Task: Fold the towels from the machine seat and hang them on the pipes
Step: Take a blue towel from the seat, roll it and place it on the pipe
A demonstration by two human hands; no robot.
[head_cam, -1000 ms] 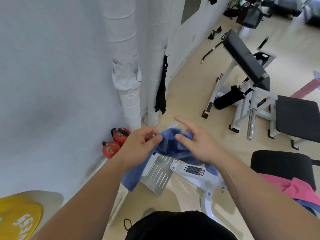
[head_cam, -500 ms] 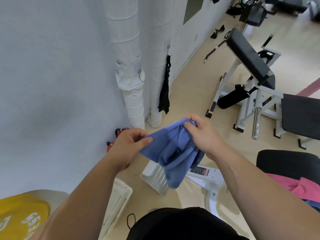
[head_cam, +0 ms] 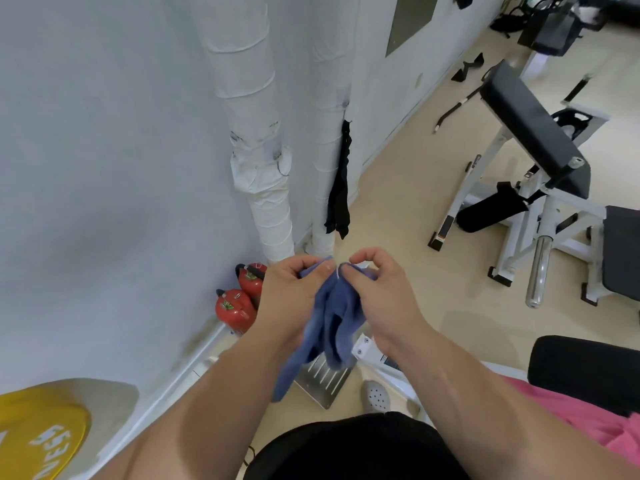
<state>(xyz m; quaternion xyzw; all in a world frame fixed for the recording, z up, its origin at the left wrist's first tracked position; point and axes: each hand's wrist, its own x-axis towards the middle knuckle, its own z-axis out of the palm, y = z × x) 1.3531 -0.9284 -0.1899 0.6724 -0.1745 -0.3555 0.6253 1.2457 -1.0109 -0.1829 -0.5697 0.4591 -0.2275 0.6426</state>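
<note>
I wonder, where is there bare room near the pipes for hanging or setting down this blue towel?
The left pipe carries nothing; the floor between the right pipe and the white bench frame is bare. Crowded: a black cloth hangs on the right pipe, red objects sit beside the left pipe's foot.

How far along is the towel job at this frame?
Done: nothing sure; only a black cloth hangs by the white pipes. In hand: left hand and right hand pinch the blue towel by its top edge, mid-fold. Left: hanging it, then the pink towel on the machine seat.
</note>
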